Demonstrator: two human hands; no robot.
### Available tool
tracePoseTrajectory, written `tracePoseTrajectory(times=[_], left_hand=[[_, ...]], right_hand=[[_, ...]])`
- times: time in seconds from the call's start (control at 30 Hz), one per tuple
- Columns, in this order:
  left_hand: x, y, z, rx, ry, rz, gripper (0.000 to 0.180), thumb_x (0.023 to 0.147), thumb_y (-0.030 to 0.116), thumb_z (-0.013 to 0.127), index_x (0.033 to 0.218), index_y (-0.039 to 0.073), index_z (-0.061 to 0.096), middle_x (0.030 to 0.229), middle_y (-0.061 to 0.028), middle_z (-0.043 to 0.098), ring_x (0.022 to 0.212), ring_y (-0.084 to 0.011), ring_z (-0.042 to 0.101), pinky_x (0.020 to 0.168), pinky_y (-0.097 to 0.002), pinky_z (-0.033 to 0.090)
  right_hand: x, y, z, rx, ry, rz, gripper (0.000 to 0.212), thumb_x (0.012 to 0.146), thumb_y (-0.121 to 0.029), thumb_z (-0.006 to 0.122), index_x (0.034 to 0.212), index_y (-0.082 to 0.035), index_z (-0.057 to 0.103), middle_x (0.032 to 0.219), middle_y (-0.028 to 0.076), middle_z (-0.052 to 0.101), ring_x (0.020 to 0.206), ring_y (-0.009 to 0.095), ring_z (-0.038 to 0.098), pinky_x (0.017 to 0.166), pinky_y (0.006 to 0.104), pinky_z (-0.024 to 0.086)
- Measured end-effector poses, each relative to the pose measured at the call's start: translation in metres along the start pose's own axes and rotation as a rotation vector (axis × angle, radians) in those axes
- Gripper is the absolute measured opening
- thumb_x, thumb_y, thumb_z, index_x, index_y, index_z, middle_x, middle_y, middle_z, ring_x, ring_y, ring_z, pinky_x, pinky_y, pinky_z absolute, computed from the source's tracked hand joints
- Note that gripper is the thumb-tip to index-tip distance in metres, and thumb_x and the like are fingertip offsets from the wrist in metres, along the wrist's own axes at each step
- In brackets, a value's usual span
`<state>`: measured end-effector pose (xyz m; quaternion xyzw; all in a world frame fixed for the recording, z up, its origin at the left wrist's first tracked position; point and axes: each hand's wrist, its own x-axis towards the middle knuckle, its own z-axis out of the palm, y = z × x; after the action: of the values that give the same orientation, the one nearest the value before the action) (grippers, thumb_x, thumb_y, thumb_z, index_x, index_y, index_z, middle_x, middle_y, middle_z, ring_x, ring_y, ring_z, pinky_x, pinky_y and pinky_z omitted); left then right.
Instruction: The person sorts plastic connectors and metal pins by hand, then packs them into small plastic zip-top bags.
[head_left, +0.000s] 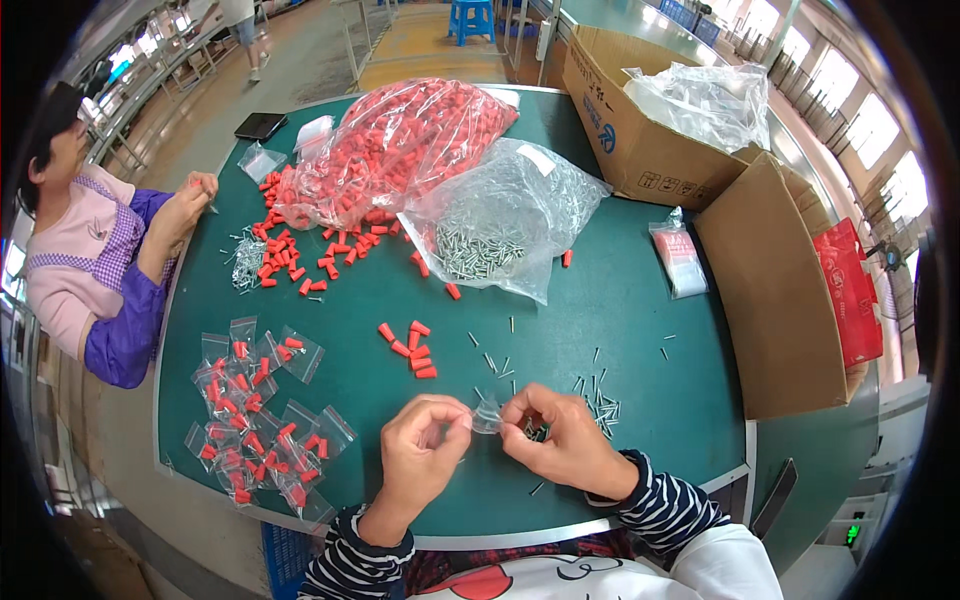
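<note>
Near the front edge of the table, a small clear zip bag [487, 416] is stretched between my hands. My left hand [418, 455] pinches one side of it with thumb and forefinger. The other side is pinched by my right hand [565, 440], and a few screws [537, 431] show by its curled fingers. Beside that hand lies a pile of loose screws [603, 408], with more scattered beyond. A small group of red conical caps [420, 352] sits past my left hand. Farther left is a heap of small bags with red caps inside [250, 405].
A large bag of red caps [400, 150] and a clear bag of screws [480, 250] occupy the far side. Cardboard boxes [770, 300] stand along the right, near a small packed bag [680, 258]. At the left edge a co-worker [110, 230] holds something small.
</note>
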<state>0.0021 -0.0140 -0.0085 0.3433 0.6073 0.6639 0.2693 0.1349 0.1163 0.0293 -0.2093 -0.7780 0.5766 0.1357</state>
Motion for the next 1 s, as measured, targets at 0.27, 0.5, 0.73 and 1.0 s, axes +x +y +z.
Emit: tracePoseTrajectory(times=[0.27, 0.5, 0.73, 1.0], left_hand=[[-0.005, -0.004, -0.005, 0.161, -0.114, 0.084, 0.006, 0.083, -0.007, 0.066, 0.086, -0.004, 0.061, 0.1, -0.0078, 0.059, 0.074, -0.0046, 0.053, 0.06, -0.0194, 0.043], [0.002, 0.023, 0.007, 0.353, -0.183, 0.126, 0.041, 0.067, 0.014, 0.087, 0.102, 0.004, 0.069, 0.105, -0.0061, 0.056, 0.079, -0.0104, 0.056, 0.067, -0.0249, 0.047], [0.001, 0.015, 0.005, 0.46, -0.223, 0.285, 0.049, 0.063, 0.019, 0.089, 0.106, 0.007, 0.07, 0.1, -0.0071, 0.062, 0.079, -0.0203, 0.065, 0.063, -0.0302, 0.053], [0.002, 0.011, 0.0, 0.575, -0.174, 0.453, 0.046, 0.063, 0.011, 0.087, 0.105, 0.005, 0.069, 0.09, -0.008, 0.063, 0.076, -0.0177, 0.062, 0.062, -0.0269, 0.049]], right_hand=[[-0.01, -0.002, 0.002, -0.816, 0.019, -0.409, 0.029, 0.075, -0.007, 0.068, 0.104, -0.008, 0.064, 0.09, 0.006, 0.055, 0.076, 0.024, 0.054, 0.068, 0.0353, 0.042], [-0.023, 0.003, -0.013, -0.629, -0.067, -0.448, 0.028, 0.077, -0.007, 0.067, 0.104, -0.004, 0.064, 0.089, 0.007, 0.055, 0.08, 0.025, 0.055, 0.07, 0.0358, 0.042], [-0.02, -0.003, -0.019, -0.555, -0.21, -0.423, 0.033, 0.075, -0.004, 0.065, 0.108, -0.003, 0.064, 0.088, 0.01, 0.057, 0.083, 0.028, 0.058, 0.072, 0.0385, 0.046], [-0.007, -0.012, -0.026, -0.526, -0.383, -0.376, 0.034, 0.078, -0.001, 0.063, 0.112, -0.003, 0.063, 0.091, 0.012, 0.06, 0.081, 0.031, 0.061, 0.069, 0.0411, 0.049]])
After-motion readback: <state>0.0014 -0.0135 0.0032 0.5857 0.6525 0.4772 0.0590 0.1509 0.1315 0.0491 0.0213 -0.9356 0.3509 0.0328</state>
